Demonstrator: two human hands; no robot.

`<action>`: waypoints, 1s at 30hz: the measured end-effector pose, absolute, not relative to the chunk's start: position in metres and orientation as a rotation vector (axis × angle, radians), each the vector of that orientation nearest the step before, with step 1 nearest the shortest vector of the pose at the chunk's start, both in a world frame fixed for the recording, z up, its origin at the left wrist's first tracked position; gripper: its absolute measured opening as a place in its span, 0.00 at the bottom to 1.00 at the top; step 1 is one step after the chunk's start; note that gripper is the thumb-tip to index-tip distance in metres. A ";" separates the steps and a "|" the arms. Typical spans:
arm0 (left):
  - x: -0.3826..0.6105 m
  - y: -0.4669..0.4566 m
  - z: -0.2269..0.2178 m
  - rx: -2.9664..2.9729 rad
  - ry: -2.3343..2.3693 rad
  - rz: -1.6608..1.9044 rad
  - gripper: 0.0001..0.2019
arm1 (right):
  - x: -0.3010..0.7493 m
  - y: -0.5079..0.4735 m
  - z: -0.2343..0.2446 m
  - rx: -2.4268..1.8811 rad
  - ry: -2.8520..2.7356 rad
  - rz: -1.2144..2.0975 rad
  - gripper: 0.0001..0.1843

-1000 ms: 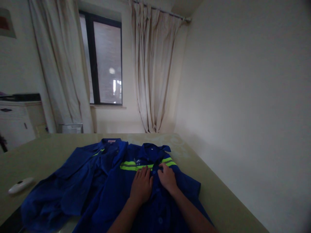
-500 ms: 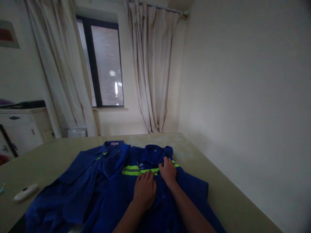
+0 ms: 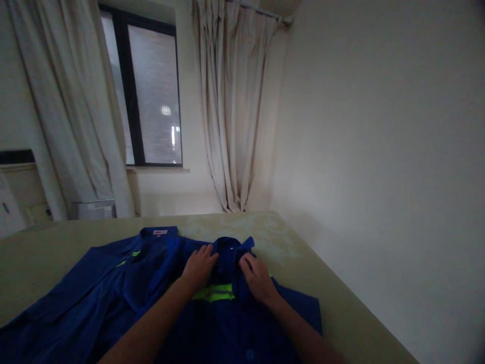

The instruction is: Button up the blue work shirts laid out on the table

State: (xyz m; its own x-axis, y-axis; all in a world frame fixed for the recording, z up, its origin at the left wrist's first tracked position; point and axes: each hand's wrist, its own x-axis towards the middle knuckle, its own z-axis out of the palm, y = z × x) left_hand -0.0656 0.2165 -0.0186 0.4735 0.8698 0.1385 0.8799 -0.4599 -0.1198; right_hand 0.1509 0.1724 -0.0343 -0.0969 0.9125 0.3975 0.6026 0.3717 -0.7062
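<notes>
A blue work shirt (image 3: 227, 323) with a yellow-green reflective stripe (image 3: 214, 292) lies flat on the bed (image 3: 303, 263), collar (image 3: 231, 245) toward the window. My left hand (image 3: 199, 268) rests on the shirt's upper chest just left of the collar, fingers together and bent onto the cloth. My right hand (image 3: 257, 278) is at the collar's right side, fingers curled and pinching the fabric near the placket. A second blue shirt (image 3: 109, 273) with a red neck label (image 3: 157, 232) lies spread to the left, partly under the first.
The bed's pale cover runs to a plain wall (image 3: 379, 151) close on the right. Cream curtains (image 3: 231, 111) frame a dark window (image 3: 151, 96) behind. A white cabinet (image 3: 18, 187) stands at the far left.
Both hands slid up from the stripe to the collar area, the left hand moving left of the collar. The view turned right, so the white remote on the left is out of frame.
</notes>
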 end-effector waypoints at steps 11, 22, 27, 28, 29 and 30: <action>-0.072 0.266 -0.011 -2.455 -1.503 -0.019 0.23 | 0.218 0.250 -0.005 -1.466 -2.487 0.262 0.18; -0.094 0.289 0.052 -2.219 -1.801 -0.090 0.18 | 0.208 0.290 0.064 -1.652 -2.608 -0.029 0.20; -0.094 0.270 0.042 -2.305 -1.744 -0.029 0.16 | 0.192 0.288 0.058 -1.737 -2.733 0.198 0.16; -0.095 0.266 0.040 -2.316 -1.727 -0.025 0.17 | 0.190 0.286 0.057 -1.729 -2.742 0.256 0.14; -0.097 0.262 0.038 -2.326 -1.712 -0.023 0.17 | 0.189 0.284 0.057 -1.712 -2.741 0.300 0.11; -0.098 0.258 0.036 -2.336 -1.699 -0.019 0.17 | 0.187 0.281 0.058 -1.688 -2.730 0.331 0.08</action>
